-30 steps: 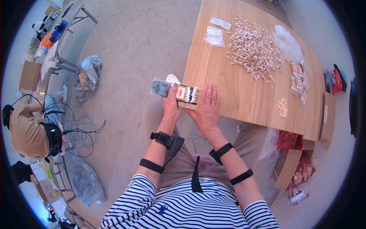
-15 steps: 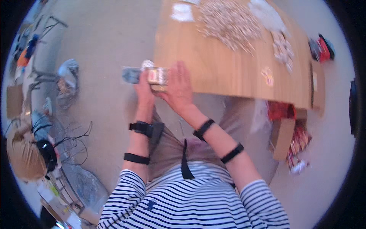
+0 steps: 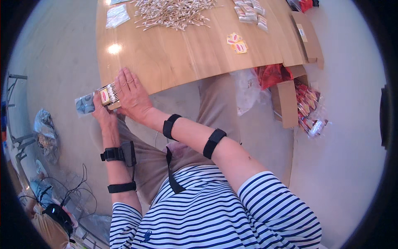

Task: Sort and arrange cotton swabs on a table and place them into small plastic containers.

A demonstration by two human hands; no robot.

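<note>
A small clear packet of cotton swabs [image 3: 107, 95] with a red-and-yellow label sits at the near left corner of the wooden table [image 3: 186, 54]. My left hand [image 3: 103, 114] grips the packet from below at the table's edge. My right hand [image 3: 132, 97] lies flat over the packet's right side, fingers spread on the tabletop. A grey-blue flap of packaging [image 3: 85, 103] sticks out to the left of the packet.
A heap of loose cotton swabs [image 3: 174, 10] lies at the table's far side, with empty clear bags [image 3: 117, 15], filled packets [image 3: 248, 8] and yellow labels [image 3: 236, 42]. Cardboard boxes [image 3: 286, 101] with red packets stand on the floor at right. Cables and bags lie at left.
The view has swung so the table now lies further right and up. Both hands stay on the swab packet at the table's corner; the right hand has flattened over it.
</note>
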